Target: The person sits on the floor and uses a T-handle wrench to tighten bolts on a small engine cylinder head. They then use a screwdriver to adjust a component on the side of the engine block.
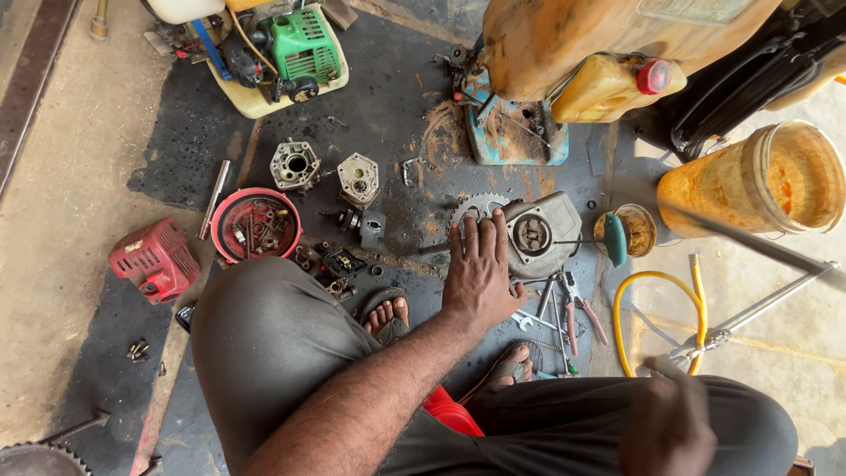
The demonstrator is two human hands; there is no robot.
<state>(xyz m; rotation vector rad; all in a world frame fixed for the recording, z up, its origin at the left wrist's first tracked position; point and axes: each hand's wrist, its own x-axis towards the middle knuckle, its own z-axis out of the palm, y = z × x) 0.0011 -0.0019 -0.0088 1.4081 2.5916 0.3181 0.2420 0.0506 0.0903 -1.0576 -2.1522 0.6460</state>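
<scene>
1. The left hand [477, 275] lay flat, fingers spread and released, on the floor beside the grey engine housing [538, 234] at centre.
2. The right hand [665, 423], near right, was blurred; its grip was unclear.
3. The greasy, round-faced housing could slide, since nothing clamped it.
4. Loose wrenches [546, 308] nearby could snag fingers.

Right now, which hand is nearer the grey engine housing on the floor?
Left. The left hand rests against the grey engine housing; the right hand, blurred, is back by the knee.
</scene>
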